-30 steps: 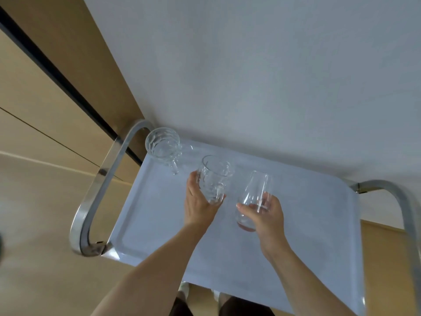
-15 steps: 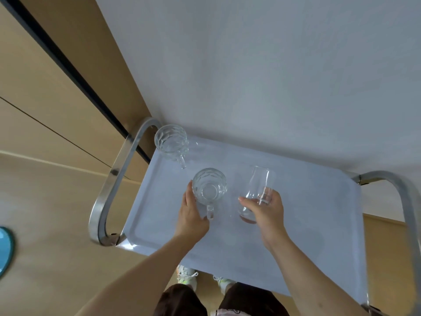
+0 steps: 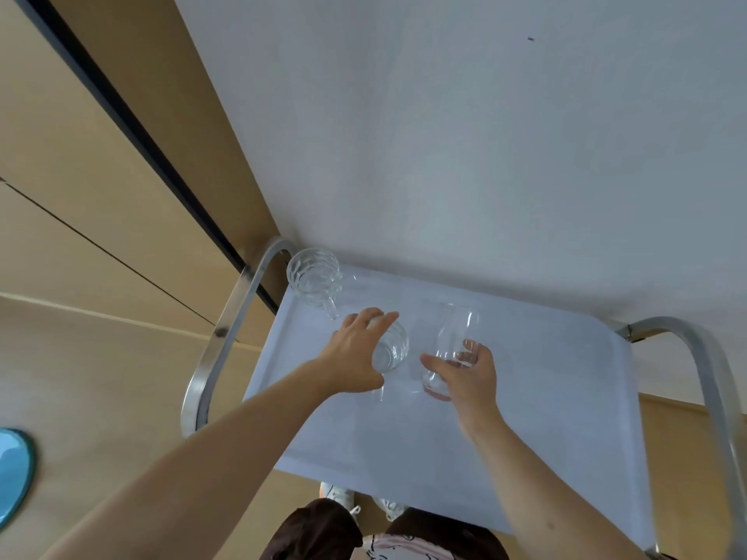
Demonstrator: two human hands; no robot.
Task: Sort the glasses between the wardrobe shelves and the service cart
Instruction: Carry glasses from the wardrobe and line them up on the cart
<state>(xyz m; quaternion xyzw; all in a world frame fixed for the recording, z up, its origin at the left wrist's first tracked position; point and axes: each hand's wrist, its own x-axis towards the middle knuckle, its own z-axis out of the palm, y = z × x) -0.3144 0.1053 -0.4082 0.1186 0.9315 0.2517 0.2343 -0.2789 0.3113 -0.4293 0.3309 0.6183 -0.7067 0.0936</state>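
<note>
Far L edge: blue round object (image 3: 14,476) on the wood floor (image 3: 101,398), cut off by frame. Wood wardrobe panels (image 3: 81,175) w/ a dark vertical strip run along L side. Service cart (image 3: 525,398): white tray top, metal loop handles L (image 3: 226,337) & R; stands against the white wall (image 3: 485,135).

Far L corner of cart top: cut-glass mug (image 3: 313,278), upright, handle pointing near side, untouched.

Centre-L: left hand (image 3: 355,357) over a second patterned mug (image 3: 390,349); fingers spread across its far side & rim, thumb at near side, loosely cupping it. Mug base appears down on the cart top; firm grip vs. light contact – cannot tell.

Just R of that, close but apart: smooth carafe-shaped glass (image 3: 452,349), narrower at top, tilted slightly, base on or just at the tray. Right hand (image 3: 469,377) holds it low on the body, fingers curled round far side, thumb on L side.

Near edge: person's dark trousers & white shoes (image 3: 339,495) below cart.
</note>
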